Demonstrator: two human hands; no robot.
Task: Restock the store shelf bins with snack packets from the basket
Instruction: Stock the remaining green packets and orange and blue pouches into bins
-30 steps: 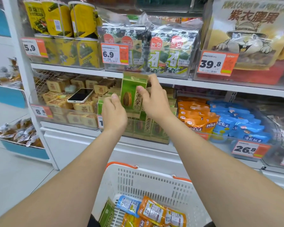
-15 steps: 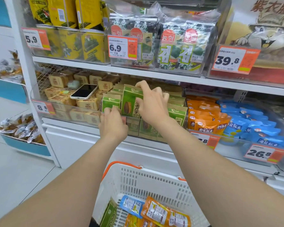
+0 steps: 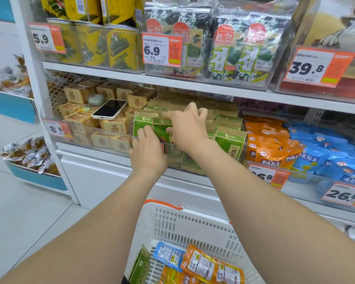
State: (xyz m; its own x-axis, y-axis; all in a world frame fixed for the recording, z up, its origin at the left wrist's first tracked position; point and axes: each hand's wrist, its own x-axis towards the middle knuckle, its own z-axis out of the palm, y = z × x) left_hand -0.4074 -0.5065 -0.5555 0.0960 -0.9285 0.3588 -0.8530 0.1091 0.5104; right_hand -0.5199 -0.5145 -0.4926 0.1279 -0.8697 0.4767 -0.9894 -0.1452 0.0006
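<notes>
Head view: the right hand (image 3: 188, 128) curls over the top of a green packet (image 3: 161, 130), thumb on its face, as it stands in the middle shelf's clear bin (image 3: 193, 162). The left hand (image 3: 148, 152) lays near-straight fingers on the neighbouring front packet (image 3: 140, 125). Below, a white basket (image 3: 193, 222) holds blue, orange and green packets.

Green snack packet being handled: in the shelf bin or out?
Inside: the green snack packet stands upright in the shelf bin, right hand gripping it, left hand touching.
</notes>
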